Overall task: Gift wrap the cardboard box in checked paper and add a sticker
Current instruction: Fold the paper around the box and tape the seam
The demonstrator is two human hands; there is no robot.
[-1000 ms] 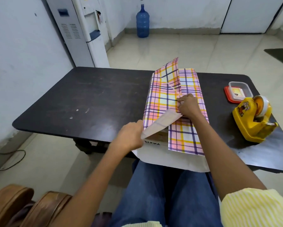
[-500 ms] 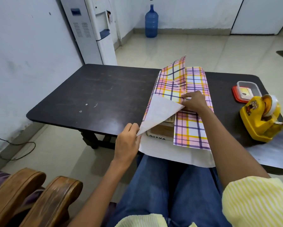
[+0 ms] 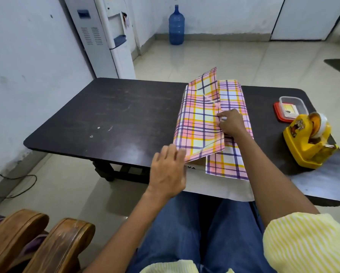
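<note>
The checked paper (image 3: 199,123), pink with yellow and purple lines, is folded over the cardboard box on the dark table (image 3: 116,115). Only a thin strip of the cardboard box (image 3: 194,166) shows at the near end, under the flaps. The left flap lies across the top and overlaps the right flap. My left hand (image 3: 169,170) touches the left flap's near corner with straight fingers. On top of the box, my right hand (image 3: 231,123) pinches the left flap's edge with curled fingers. White paper underside hangs over the table's near edge.
A yellow tape dispenser (image 3: 308,140) stands at the right, with a clear container on a red lid (image 3: 292,109) behind it. Wooden chair arms (image 3: 37,243) are at the lower left. A water dispenser (image 3: 106,36) and a blue bottle (image 3: 176,26) stand beyond the table.
My left hand folded the lifted left flap down over the box, hiding its white underside and most of the cardboard. My right hand stayed on top at the seam.
</note>
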